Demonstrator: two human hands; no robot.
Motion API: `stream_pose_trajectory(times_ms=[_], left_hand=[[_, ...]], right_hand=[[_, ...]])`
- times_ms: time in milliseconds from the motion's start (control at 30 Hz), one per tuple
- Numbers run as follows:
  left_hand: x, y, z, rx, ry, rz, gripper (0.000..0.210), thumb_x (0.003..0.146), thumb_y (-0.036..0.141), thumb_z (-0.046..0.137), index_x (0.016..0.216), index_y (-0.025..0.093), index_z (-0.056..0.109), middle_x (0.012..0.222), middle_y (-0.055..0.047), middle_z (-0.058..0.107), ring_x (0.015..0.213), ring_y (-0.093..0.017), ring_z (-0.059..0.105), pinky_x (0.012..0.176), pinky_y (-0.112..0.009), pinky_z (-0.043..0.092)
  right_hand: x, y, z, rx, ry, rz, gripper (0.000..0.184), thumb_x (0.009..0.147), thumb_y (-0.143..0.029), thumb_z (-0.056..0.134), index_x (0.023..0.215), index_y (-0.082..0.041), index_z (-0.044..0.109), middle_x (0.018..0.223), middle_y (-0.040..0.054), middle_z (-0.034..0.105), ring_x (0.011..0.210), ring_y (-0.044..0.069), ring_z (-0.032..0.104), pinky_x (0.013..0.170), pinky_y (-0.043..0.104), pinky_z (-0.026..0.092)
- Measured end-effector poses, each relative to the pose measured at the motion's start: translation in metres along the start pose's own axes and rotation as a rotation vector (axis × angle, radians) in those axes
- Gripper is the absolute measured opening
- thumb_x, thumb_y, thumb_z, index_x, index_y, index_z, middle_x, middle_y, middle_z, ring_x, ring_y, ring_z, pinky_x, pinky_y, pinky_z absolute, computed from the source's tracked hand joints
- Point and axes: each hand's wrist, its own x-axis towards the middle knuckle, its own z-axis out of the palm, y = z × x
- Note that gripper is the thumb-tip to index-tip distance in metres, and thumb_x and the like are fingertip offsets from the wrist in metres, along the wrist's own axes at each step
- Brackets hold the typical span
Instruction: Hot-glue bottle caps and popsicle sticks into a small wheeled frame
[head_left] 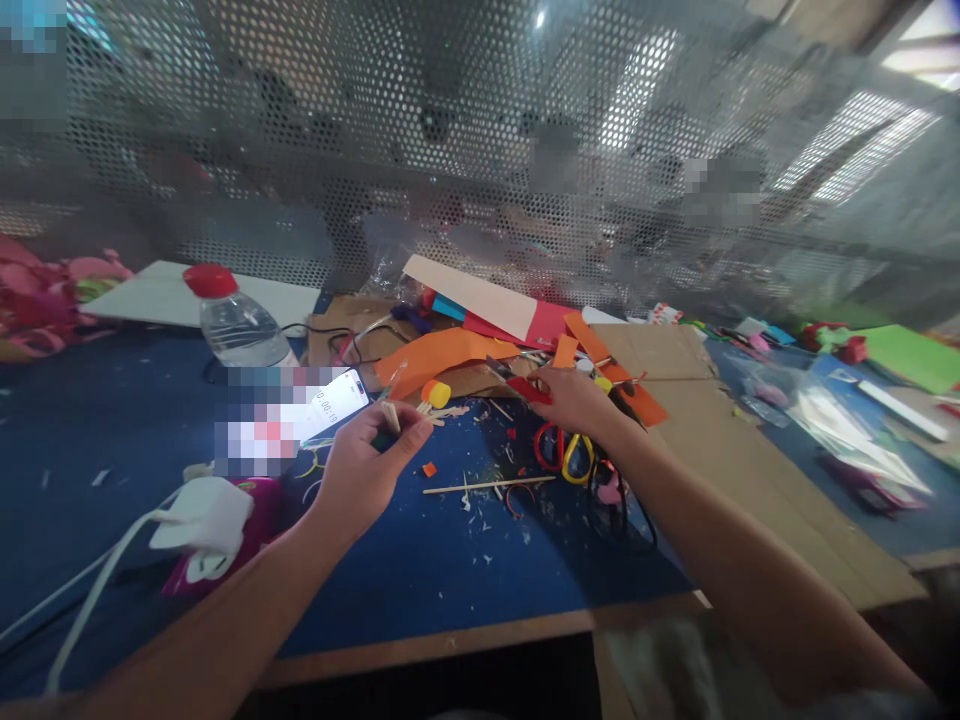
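Observation:
My left hand [371, 455] is closed in a pinch around several short pale wooden sticks [390, 417]. Just beyond its fingertips is a yellow-orange cap [436, 393]; whether they touch is unclear. My right hand [566, 398] has its fingers closed on a red-handled tool [529, 389] with a grey pointed end, whose exact kind I cannot make out. Below that hand show a red loop handle [549, 447] and a yellow loop handle [577, 460], like those of scissors. A long thin wooden stick [489, 485] lies on the blue tabletop [450, 560] between my forearms.
A water bottle [241, 325] with a red cap stands at left, near a lit phone [334, 405] and a white charger [202, 515]. Orange paper [442, 358] and cardboard [735, 470] lie behind and right. Paper scraps litter the middle. A perforated metal screen [450, 150] rises behind.

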Motion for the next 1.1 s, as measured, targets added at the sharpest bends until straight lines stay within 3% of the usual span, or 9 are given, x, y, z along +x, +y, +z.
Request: stream_pose_trajectory(times_ms=[267, 433, 500, 600, 700, 867, 1100], left_hand=[[0.000, -0.004, -0.003, 0.013, 0.036, -0.007, 0.020, 0.089, 0.040, 0.074, 0.087, 0.021, 0.067, 0.077, 0.000, 0.064, 0.069, -0.014, 0.056, 0.065, -0.029, 0.045], [0.000, 0.001, 0.000, 0.072, 0.042, 0.052, 0.018, 0.089, 0.036, 0.072, 0.083, 0.021, 0.066, 0.079, 0.000, 0.066, 0.072, -0.015, 0.059, 0.070, -0.030, 0.048], [-0.001, 0.003, 0.002, 0.112, 0.017, 0.094, 0.018, 0.088, 0.035, 0.071, 0.079, 0.020, 0.065, 0.081, -0.001, 0.067, 0.074, -0.015, 0.060, 0.073, -0.031, 0.050], [-0.004, 0.006, 0.005, 0.136, -0.026, 0.124, 0.016, 0.088, 0.033, 0.070, 0.080, 0.020, 0.065, 0.076, 0.000, 0.065, 0.070, -0.015, 0.060, 0.070, -0.031, 0.051], [-0.006, 0.008, 0.007, 0.123, -0.059, 0.125, 0.013, 0.087, 0.032, 0.069, 0.083, 0.021, 0.064, 0.074, 0.001, 0.061, 0.068, -0.014, 0.059, 0.066, -0.029, 0.052], [-0.007, 0.007, 0.008, 0.163, -0.091, 0.167, 0.013, 0.088, 0.029, 0.068, 0.082, 0.020, 0.063, 0.074, 0.002, 0.059, 0.068, -0.014, 0.056, 0.067, -0.029, 0.049], [-0.013, 0.003, 0.009, 0.338, -0.168, 0.302, 0.004, 0.091, 0.024, 0.063, 0.088, 0.021, 0.062, 0.075, 0.002, 0.061, 0.069, -0.013, 0.057, 0.069, -0.029, 0.046]], right_hand=[[0.010, 0.028, -0.006, -0.140, 0.054, 0.115, 0.045, 0.092, -0.030, 0.062, 0.134, -0.016, 0.064, 0.120, 0.0186, 0.073, 0.110, 0.034, 0.065, 0.091, 0.042, 0.044], [0.005, 0.020, -0.007, -0.187, -0.043, -0.044, 0.022, 0.093, -0.030, 0.061, 0.104, -0.026, 0.080, 0.115, 0.0109, 0.075, 0.120, 0.032, 0.057, 0.103, 0.045, 0.032], [0.004, 0.018, -0.007, -0.190, -0.106, -0.092, 0.020, 0.092, -0.031, 0.063, 0.095, -0.027, 0.082, 0.106, 0.0082, 0.078, 0.114, 0.030, 0.060, 0.100, 0.043, 0.032], [0.006, 0.018, -0.005, -0.205, -0.143, -0.066, 0.021, 0.091, -0.034, 0.065, 0.096, -0.027, 0.084, 0.101, 0.0089, 0.079, 0.109, 0.030, 0.063, 0.097, 0.044, 0.033], [0.009, 0.017, -0.002, -0.219, -0.157, -0.015, 0.024, 0.090, -0.040, 0.066, 0.095, -0.026, 0.085, 0.099, 0.0113, 0.079, 0.108, 0.032, 0.063, 0.096, 0.045, 0.034], [0.010, 0.011, 0.004, -0.239, -0.159, 0.029, 0.025, 0.088, -0.028, 0.061, 0.093, -0.020, 0.084, 0.095, 0.0167, 0.078, 0.104, 0.034, 0.064, 0.094, 0.047, 0.035], [0.006, 0.007, 0.006, -0.221, -0.144, 0.013, 0.024, 0.087, -0.030, 0.061, 0.092, -0.019, 0.082, 0.099, 0.0163, 0.077, 0.107, 0.036, 0.062, 0.091, 0.047, 0.037]])
